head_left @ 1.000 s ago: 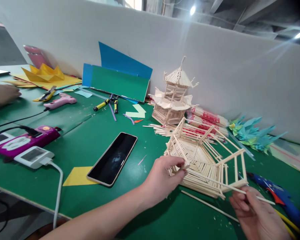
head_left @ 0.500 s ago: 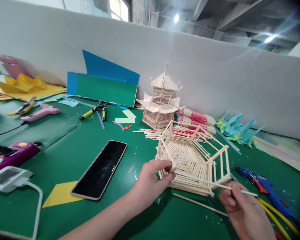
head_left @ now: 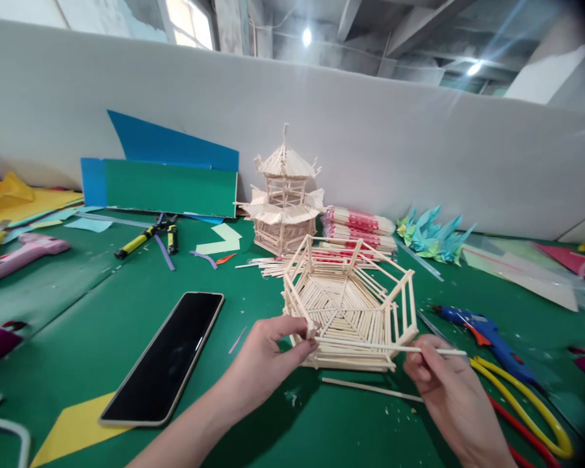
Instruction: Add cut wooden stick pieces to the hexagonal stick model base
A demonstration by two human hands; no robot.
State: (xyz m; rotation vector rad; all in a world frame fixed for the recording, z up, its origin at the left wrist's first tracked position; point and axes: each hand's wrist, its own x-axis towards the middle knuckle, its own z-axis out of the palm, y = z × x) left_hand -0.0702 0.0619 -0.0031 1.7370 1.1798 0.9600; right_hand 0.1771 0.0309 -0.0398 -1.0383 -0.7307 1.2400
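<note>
A shallow many-sided frame of thin wooden sticks (head_left: 344, 354) sits on the green table, with a web-like floor and upright posts. My left hand (head_left: 268, 354) pinches its near left corner post between thumb and fingers. With my right hand (head_left: 443, 390) I grip a thin wooden stick (head_left: 361, 344) near its right end. The stick lies level across the frame's near side, its left end at my left fingertips; whether it touches the post is hard to tell. A loose stick (head_left: 370, 388) lies on the table in front, its right end reaching my right hand.
Behind stands a stick pagoda (head_left: 285, 211) beside bundled sticks (head_left: 361, 224). A blue glue gun (head_left: 487, 338) and yellow-handled tool (head_left: 521, 396) lie right. Left are a phone (head_left: 163, 357), pliers (head_left: 149, 237) and a pink glue gun (head_left: 34, 253). Folded blue paper (head_left: 433, 237) sits at the back right.
The view has turned to the right, so things appear further left. Both hands keep their holds on the frame and the stick, and the stick now looks more level.
</note>
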